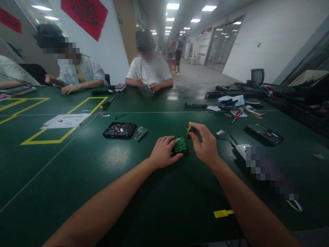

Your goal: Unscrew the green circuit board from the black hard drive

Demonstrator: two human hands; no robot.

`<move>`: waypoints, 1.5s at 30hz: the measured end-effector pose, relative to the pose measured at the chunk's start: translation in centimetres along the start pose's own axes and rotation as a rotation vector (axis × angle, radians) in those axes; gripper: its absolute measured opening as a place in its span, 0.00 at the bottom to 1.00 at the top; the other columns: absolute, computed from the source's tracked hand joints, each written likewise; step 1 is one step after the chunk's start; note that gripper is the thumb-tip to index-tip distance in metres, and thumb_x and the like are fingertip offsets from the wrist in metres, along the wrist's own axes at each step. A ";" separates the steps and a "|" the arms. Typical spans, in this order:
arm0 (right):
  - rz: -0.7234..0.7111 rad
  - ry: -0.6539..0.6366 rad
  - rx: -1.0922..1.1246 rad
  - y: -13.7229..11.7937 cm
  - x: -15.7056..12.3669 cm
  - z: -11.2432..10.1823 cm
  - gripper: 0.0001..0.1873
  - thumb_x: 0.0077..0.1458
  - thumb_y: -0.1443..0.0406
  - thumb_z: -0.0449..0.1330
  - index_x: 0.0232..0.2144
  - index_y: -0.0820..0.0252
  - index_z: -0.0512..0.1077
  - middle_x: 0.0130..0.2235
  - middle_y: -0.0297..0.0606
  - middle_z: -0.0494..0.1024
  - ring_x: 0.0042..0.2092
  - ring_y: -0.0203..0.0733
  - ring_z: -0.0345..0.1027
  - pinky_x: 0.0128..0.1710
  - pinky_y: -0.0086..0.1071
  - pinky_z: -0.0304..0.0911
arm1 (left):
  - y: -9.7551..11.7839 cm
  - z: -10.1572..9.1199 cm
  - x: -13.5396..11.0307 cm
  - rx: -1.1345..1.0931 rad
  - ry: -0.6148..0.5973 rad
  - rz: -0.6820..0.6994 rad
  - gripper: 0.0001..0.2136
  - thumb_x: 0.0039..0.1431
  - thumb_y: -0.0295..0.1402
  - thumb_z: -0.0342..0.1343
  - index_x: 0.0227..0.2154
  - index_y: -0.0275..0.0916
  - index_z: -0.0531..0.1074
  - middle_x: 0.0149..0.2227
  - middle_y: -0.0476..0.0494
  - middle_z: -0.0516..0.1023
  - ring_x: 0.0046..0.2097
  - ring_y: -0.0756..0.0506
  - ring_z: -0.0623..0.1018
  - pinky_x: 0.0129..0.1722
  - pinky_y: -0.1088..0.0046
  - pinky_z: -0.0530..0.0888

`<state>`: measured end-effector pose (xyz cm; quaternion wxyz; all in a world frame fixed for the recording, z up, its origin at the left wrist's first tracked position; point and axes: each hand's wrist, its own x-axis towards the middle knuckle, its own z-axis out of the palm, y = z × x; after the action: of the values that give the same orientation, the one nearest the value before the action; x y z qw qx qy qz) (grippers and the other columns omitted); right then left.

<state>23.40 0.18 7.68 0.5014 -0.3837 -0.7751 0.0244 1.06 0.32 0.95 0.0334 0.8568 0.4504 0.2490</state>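
Note:
A hard drive with a green circuit board [180, 144] lies on the table in front of me. My left hand [163, 151] grips it from the left, fingers over its far edge and thumb along the near side. Just right of the drive, my right hand [204, 142] pinches a small screwdriver [189, 131] with a yellow and black handle. The screwdriver stands roughly upright; I cannot tell whether its tip touches the drive. Left of my hands are an opened black hard drive [119, 130] and a loose circuit board [141, 133].
Another hard drive [264, 133] lies at the right, beyond a partly blurred white device [243, 150] with a cable. Tools and scraps [238, 108] are scattered at the back right. A paper sheet [64, 120] lies left. Several people sit across the green table [123, 206].

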 end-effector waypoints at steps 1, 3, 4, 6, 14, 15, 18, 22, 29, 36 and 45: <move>0.005 -0.015 0.021 0.0 -0.1 0.0 0.22 0.71 0.66 0.56 0.64 0.46 0.68 0.57 0.42 0.79 0.53 0.50 0.76 0.55 0.52 0.73 | 0.0 0.0 0.0 0.000 0.000 0.001 0.30 0.63 0.56 0.59 0.60 0.41 0.72 0.64 0.34 0.73 0.64 0.31 0.72 0.65 0.45 0.68; 0.010 -0.037 0.055 0.0 -0.2 0.0 0.24 0.71 0.67 0.55 0.66 0.46 0.65 0.59 0.42 0.78 0.54 0.50 0.76 0.56 0.53 0.73 | -0.1 0.0 0.0 0.002 -0.001 0.001 0.30 0.63 0.56 0.59 0.61 0.41 0.72 0.64 0.34 0.73 0.64 0.31 0.72 0.65 0.45 0.68; 0.009 -0.040 0.058 -0.1 -0.2 0.0 0.24 0.71 0.66 0.55 0.66 0.46 0.65 0.59 0.43 0.77 0.55 0.50 0.76 0.56 0.52 0.73 | -0.1 0.0 0.0 0.004 0.000 0.000 0.31 0.63 0.56 0.59 0.61 0.41 0.72 0.64 0.34 0.73 0.64 0.31 0.72 0.65 0.45 0.68; 0.004 -0.019 0.034 -0.2 -0.1 0.0 0.21 0.69 0.64 0.59 0.62 0.47 0.69 0.55 0.44 0.77 0.53 0.51 0.75 0.54 0.52 0.74 | 0.0 0.0 0.0 0.005 0.001 -0.003 0.31 0.63 0.57 0.59 0.60 0.40 0.72 0.64 0.34 0.73 0.63 0.31 0.72 0.65 0.45 0.68; -0.008 -0.049 0.061 -0.4 0.2 -0.3 0.20 0.71 0.65 0.56 0.62 0.45 0.69 0.55 0.41 0.79 0.51 0.50 0.77 0.53 0.50 0.74 | 0.1 -0.1 0.1 -0.016 0.001 -0.005 0.30 0.63 0.55 0.60 0.60 0.42 0.72 0.64 0.35 0.73 0.64 0.31 0.72 0.65 0.45 0.68; -0.009 -0.062 0.074 -0.4 0.2 -0.3 0.21 0.72 0.66 0.55 0.63 0.45 0.68 0.56 0.41 0.78 0.53 0.50 0.76 0.54 0.50 0.74 | 0.1 -0.1 0.0 -0.019 0.002 -0.005 0.30 0.63 0.55 0.60 0.61 0.42 0.72 0.63 0.35 0.73 0.64 0.31 0.72 0.65 0.45 0.68; -0.007 -0.029 0.022 -0.5 0.3 -0.3 0.19 0.70 0.63 0.59 0.61 0.47 0.71 0.54 0.44 0.77 0.53 0.51 0.75 0.53 0.50 0.74 | 0.1 -0.1 0.0 -0.013 0.009 -0.005 0.30 0.63 0.55 0.60 0.61 0.42 0.72 0.63 0.34 0.73 0.64 0.31 0.72 0.65 0.44 0.68; -0.005 0.004 -0.027 -0.2 0.4 -0.2 0.16 0.69 0.63 0.61 0.57 0.47 0.74 0.50 0.42 0.78 0.49 0.50 0.75 0.51 0.50 0.75 | 0.1 -0.1 -0.1 -0.003 0.013 0.002 0.30 0.64 0.55 0.60 0.61 0.40 0.73 0.63 0.34 0.73 0.64 0.31 0.72 0.65 0.45 0.68; 0.032 -0.047 0.096 0.5 -0.3 0.2 0.23 0.72 0.66 0.53 0.65 0.45 0.66 0.59 0.42 0.77 0.55 0.51 0.77 0.55 0.53 0.75 | 0.0 -0.1 0.0 -0.008 0.002 -0.009 0.30 0.62 0.56 0.61 0.60 0.41 0.73 0.64 0.34 0.73 0.63 0.31 0.72 0.65 0.45 0.68; -0.012 0.039 -0.021 -0.3 0.3 0.0 0.15 0.67 0.64 0.62 0.55 0.47 0.74 0.51 0.44 0.74 0.52 0.52 0.74 0.52 0.52 0.75 | 0.2 -0.1 0.0 -0.012 0.007 -0.014 0.30 0.62 0.55 0.61 0.60 0.42 0.73 0.64 0.34 0.73 0.63 0.31 0.72 0.65 0.44 0.68; 0.037 0.032 0.053 -0.1 -0.4 0.6 0.22 0.70 0.67 0.55 0.64 0.47 0.66 0.58 0.44 0.77 0.54 0.52 0.76 0.56 0.54 0.73 | 0.2 -0.3 0.0 -0.007 -0.001 -0.015 0.30 0.63 0.55 0.61 0.61 0.42 0.73 0.64 0.34 0.73 0.64 0.32 0.72 0.65 0.46 0.69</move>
<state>22.95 0.04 7.16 0.5233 -0.3848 -0.7588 0.0480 1.09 0.12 1.28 0.0383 0.8533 0.4561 0.2499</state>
